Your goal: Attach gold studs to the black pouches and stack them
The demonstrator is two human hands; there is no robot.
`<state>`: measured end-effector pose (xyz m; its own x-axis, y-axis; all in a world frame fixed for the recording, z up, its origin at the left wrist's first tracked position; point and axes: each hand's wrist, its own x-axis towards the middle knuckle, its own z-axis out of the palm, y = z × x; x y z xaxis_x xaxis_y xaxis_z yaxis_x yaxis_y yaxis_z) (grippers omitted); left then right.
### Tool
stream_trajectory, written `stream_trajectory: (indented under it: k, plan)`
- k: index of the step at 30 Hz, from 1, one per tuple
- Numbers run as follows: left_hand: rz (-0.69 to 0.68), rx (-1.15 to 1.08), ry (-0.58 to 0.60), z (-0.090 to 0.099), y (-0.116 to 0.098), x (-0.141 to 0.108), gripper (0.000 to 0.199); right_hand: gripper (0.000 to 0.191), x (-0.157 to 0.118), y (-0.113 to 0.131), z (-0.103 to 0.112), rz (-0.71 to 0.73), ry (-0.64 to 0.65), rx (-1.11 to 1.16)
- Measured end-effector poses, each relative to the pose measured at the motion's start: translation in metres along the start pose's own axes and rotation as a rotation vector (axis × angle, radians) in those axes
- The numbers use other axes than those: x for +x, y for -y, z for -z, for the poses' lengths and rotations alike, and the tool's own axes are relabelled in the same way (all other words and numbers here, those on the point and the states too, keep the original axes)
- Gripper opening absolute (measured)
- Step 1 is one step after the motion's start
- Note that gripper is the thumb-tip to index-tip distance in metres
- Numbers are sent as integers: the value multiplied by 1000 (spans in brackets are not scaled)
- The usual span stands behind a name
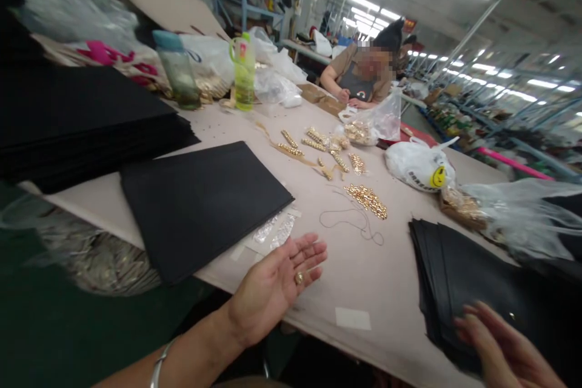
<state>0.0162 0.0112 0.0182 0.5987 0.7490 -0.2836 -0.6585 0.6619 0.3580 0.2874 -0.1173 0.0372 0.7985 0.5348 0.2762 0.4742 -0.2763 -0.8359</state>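
Observation:
My left hand [277, 282] is held palm up over the table's near edge, fingers stretched out. A small gold piece [299, 277] shows at the base of its fingers; whether it is a ring or a loose fitting I cannot tell. Beside this hand lies a stack of black sheets [204, 200], with clear packets [275, 230] by its edge. My right hand [509, 345], slightly blurred, is over a pile of black leather-like pieces [477, 273] at the right. Its fingers are extended, and nothing shows in them. A tiny shiny spot [512, 316] is on the pile.
Loose gold fittings [367, 201], a thin cord [345, 218] and strips of gold pieces [313, 144] lie mid-table. Two bottles [244, 76] stand behind. A taller black stack [82, 115] is left, plastic bags [418, 163] right. Another person [364, 70] works across the table.

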Motion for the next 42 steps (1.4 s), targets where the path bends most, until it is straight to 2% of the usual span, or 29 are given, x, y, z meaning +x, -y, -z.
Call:
stream_trajectory:
  k: [1, 2, 3, 5, 8, 11, 18, 27, 34, 38, 42]
  plan:
    - [-26, 7, 13, 1, 2, 1, 43, 52, -13, 8, -17, 4, 78, -4]
    - [-53, 15, 25, 2, 4, 2, 42, 44, -26, 16, -36, 36, 208, 30]
    - [-81, 25, 36, 3, 6, 3, 42, 37, -40, 25, -55, 114, 366, 84]
    - [-147, 63, 58, 7, 10, 3, 41, 24, -64, 42, -90, 327, 575, 152]
    - [-236, 172, 84, 15, 14, 0, 41, 22, -88, 60, -126, 535, 696, 180]
    - [-291, 287, 78, 24, 15, -4, 41, 21, -94, 67, -141, 586, 698, 150]
    - [-352, 450, 12, 37, 8, -7, 45, 21, -92, 73, -154, 584, 694, 118]
    - [-388, 541, -60, 35, -3, -16, 45, 17, -106, 85, -172, 548, 687, 94]
    - [-428, 621, -57, 32, -23, -26, 47, 16, -114, 97, -193, 618, 576, 105]
    - [-498, 600, -119, 34, -36, -31, 45, 16, -117, 111, -206, 634, 614, 154]
    - [-608, 640, -95, 36, -48, -37, 46, 17, -120, 122, -211, 528, 740, 149]
